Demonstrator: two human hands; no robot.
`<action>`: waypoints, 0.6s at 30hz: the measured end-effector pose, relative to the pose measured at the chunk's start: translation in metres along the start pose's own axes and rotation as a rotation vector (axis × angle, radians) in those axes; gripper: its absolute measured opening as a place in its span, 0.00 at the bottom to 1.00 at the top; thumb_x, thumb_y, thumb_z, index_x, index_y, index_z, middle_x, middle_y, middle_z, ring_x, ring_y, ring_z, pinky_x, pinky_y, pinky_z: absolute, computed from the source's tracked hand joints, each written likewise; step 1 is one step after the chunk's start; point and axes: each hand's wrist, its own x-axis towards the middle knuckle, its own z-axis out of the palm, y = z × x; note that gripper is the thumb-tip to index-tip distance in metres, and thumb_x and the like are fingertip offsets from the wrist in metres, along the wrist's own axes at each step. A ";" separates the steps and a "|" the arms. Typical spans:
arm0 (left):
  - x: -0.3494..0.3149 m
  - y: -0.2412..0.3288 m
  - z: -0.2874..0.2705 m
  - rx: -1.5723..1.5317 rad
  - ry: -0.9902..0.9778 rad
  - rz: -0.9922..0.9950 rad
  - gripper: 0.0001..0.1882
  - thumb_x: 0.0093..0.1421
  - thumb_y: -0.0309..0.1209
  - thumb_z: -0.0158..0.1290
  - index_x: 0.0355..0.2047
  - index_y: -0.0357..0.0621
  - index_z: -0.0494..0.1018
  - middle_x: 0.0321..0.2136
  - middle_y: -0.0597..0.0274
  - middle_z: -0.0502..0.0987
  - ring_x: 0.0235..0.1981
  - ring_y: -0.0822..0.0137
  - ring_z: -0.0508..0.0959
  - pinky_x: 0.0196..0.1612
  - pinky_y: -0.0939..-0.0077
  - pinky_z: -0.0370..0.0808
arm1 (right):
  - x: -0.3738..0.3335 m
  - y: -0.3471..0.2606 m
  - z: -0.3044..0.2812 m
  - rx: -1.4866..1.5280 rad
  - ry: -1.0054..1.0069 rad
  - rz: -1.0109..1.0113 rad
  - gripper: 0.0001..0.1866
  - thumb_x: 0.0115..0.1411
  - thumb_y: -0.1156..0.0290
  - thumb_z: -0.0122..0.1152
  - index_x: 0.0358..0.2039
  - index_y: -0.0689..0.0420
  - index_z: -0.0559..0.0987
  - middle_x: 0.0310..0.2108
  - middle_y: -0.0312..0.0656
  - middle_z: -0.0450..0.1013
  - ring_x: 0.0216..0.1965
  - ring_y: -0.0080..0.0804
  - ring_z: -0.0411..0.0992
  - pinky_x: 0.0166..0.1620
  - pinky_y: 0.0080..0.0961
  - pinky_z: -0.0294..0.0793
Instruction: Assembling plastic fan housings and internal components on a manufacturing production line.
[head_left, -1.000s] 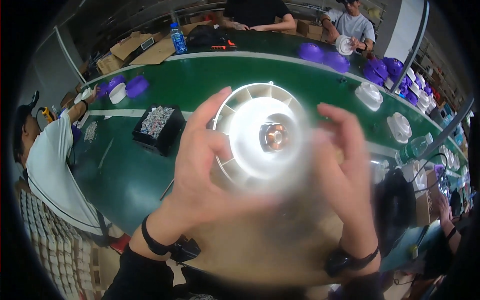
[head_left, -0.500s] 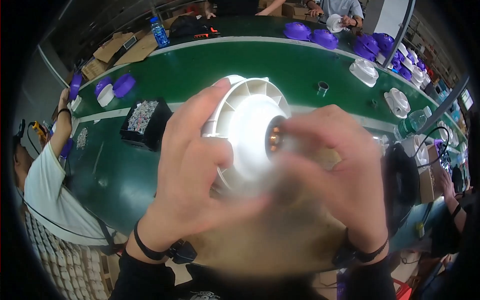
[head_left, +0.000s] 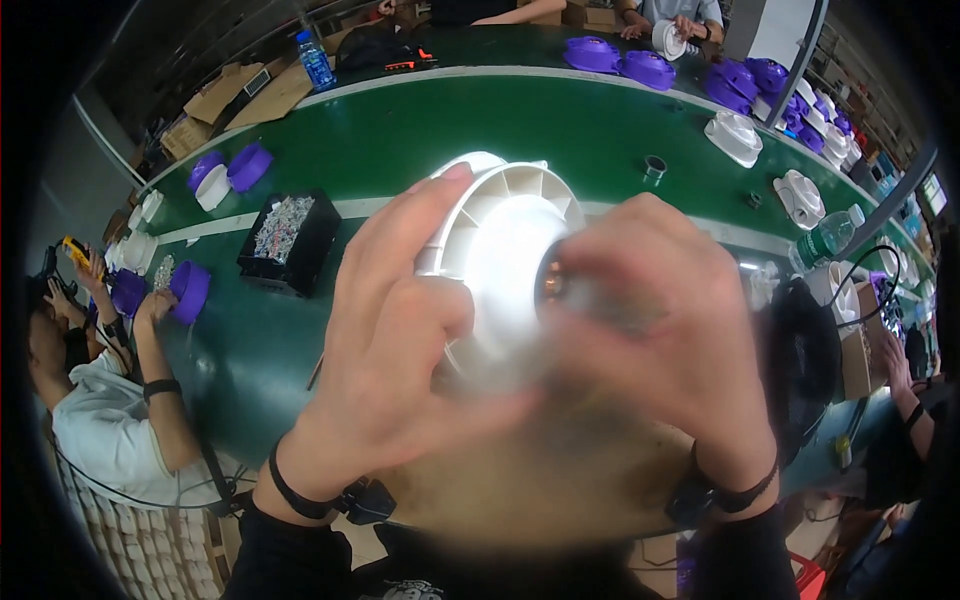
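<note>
My left hand [head_left: 385, 340] grips a round white plastic housing [head_left: 500, 245] from its left side, fingers on the ribbed rim and thumb along the lower edge. The housing is tilted, its smooth white centre facing right. Coppery parts [head_left: 552, 282] show in the dark round opening there. My right hand [head_left: 680, 330] is curled at this opening, thumb and fingers drawn in around it. Its fingertips are blurred, and whatever they grip is hidden.
On the green belt [head_left: 420, 130] stand a dark ring [head_left: 654, 167] and white housings [head_left: 733, 138]. A black bin [head_left: 290, 245] of small parts sits on the left. A brown work surface [head_left: 530, 490] lies below my hands. A co-worker's arm [head_left: 165, 400] reaches in at left, beside a purple ring-shaped part [head_left: 189, 291].
My right hand has shifted slightly at the opening; my left keeps its grip. The co-worker at left has lowered an arm, bringing a purple part from the belt down to the near table.
</note>
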 end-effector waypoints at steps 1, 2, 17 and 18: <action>-0.001 0.000 0.000 -0.015 0.000 -0.007 0.31 0.33 0.35 0.76 0.32 0.47 0.65 0.62 0.37 0.59 0.63 0.45 0.63 0.62 0.53 0.61 | 0.000 0.000 0.000 0.000 -0.001 -0.001 0.14 0.42 0.78 0.69 0.32 0.58 0.80 0.29 0.39 0.75 0.31 0.31 0.73 0.33 0.24 0.72; -0.002 0.000 -0.001 -0.029 -0.001 -0.013 0.32 0.32 0.36 0.76 0.32 0.47 0.65 0.62 0.37 0.59 0.63 0.44 0.63 0.62 0.53 0.62 | 0.001 0.000 0.000 -0.007 -0.013 -0.005 0.14 0.43 0.78 0.70 0.33 0.58 0.80 0.29 0.39 0.75 0.30 0.31 0.74 0.33 0.23 0.72; -0.014 -0.002 0.001 0.021 -0.016 -0.042 0.35 0.32 0.36 0.76 0.34 0.46 0.62 0.61 0.35 0.60 0.62 0.42 0.64 0.61 0.52 0.62 | -0.007 -0.005 0.014 -0.019 -0.053 0.159 0.14 0.49 0.71 0.69 0.36 0.60 0.79 0.33 0.43 0.77 0.33 0.34 0.78 0.37 0.26 0.77; -0.016 -0.005 0.002 0.008 -0.017 -0.034 0.35 0.32 0.36 0.76 0.34 0.46 0.62 0.61 0.35 0.60 0.62 0.42 0.64 0.61 0.52 0.62 | -0.008 -0.002 0.017 0.006 -0.036 0.136 0.14 0.49 0.72 0.69 0.37 0.60 0.79 0.33 0.44 0.76 0.33 0.36 0.78 0.36 0.26 0.76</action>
